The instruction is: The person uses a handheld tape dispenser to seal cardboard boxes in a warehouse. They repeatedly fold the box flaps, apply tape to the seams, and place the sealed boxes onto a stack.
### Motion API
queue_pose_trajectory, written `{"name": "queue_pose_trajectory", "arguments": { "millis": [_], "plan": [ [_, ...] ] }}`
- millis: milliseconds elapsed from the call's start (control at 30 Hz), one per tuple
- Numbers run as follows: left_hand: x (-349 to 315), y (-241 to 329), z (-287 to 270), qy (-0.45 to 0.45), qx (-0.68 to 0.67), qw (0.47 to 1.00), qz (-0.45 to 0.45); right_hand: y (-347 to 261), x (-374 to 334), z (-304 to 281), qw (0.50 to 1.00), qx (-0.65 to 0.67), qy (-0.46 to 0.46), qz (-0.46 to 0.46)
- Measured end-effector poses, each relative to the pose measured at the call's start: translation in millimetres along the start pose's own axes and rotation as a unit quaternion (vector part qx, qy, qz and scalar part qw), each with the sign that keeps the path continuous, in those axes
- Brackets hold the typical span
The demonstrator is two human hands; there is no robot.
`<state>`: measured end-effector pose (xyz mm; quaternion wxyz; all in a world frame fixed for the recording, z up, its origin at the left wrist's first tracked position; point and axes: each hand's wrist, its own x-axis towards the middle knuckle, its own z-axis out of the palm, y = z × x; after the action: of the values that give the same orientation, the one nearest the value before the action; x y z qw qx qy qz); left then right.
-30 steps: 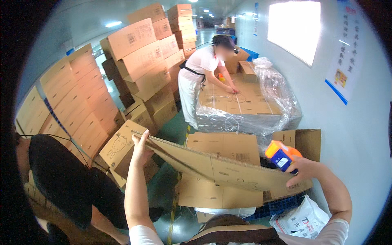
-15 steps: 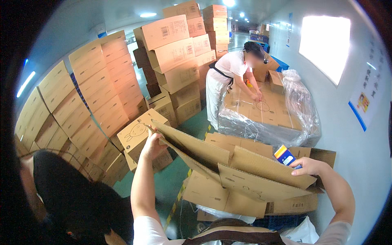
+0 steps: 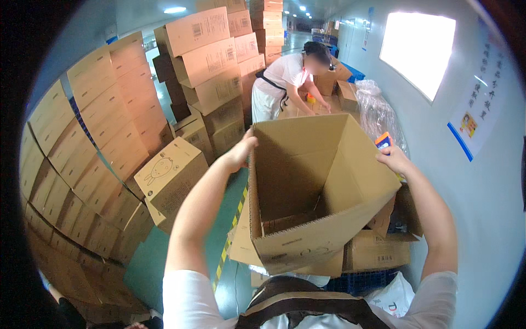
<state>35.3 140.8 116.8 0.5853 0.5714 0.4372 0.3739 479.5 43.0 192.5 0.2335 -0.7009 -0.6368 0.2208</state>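
An opened-out cardboard box (image 3: 307, 159) is held up in front of me, its mouth facing me and its inside bare. My left hand (image 3: 241, 150) grips its left edge near the upper corner. At the right corner my right hand (image 3: 395, 160) pinches the board and also holds a flat blue item with an orange end (image 3: 384, 141), whose kind I cannot make out. Below the box lie other flattened cardboard pieces (image 3: 241, 241), partly covered by it.
Across from me a person (image 3: 285, 82) bends over boxes beside crumpled clear film (image 3: 378, 107). Stacked cartons (image 3: 203, 60) stand ahead and left, with one rabbit-printed carton (image 3: 167, 170) nearer. A white wall (image 3: 433, 142) runs along the right. Yellow-black tape (image 3: 230, 230) marks the green floor.
The folded box has been spread from nearly flat into an open square shape and raised. Both my hands moved with it. The dark-clothed person at left has mostly left the view.
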Motion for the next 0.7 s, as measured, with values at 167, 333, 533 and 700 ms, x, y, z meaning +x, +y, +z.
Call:
{"name": "queue_pose_trajectory", "arguments": {
  "millis": [167, 333, 533, 700],
  "plan": [
    [15.5, -33.3, -28.4, 0.074, -0.033, 0.996, -0.03, 11.3, 2.3, 22.4, 0.989, -0.095, 0.101, -0.044],
    [4.5, -21.7, 25.2, -0.054, -0.073, 0.995, -0.039, 12.6, -13.8, 20.5, 0.986, -0.149, 0.052, -0.047],
    [-53.0, -77.1, 112.0, -0.006, 0.525, 0.839, 0.142, -44.7, -75.6, 56.1, 0.953, -0.26, -0.109, -0.108],
    [-66.6, -115.2, 115.7, -0.157, 0.65, 0.672, 0.319, 8.3, -74.7, 107.0, 0.844, -0.196, -0.438, -0.238]
  ]
}}
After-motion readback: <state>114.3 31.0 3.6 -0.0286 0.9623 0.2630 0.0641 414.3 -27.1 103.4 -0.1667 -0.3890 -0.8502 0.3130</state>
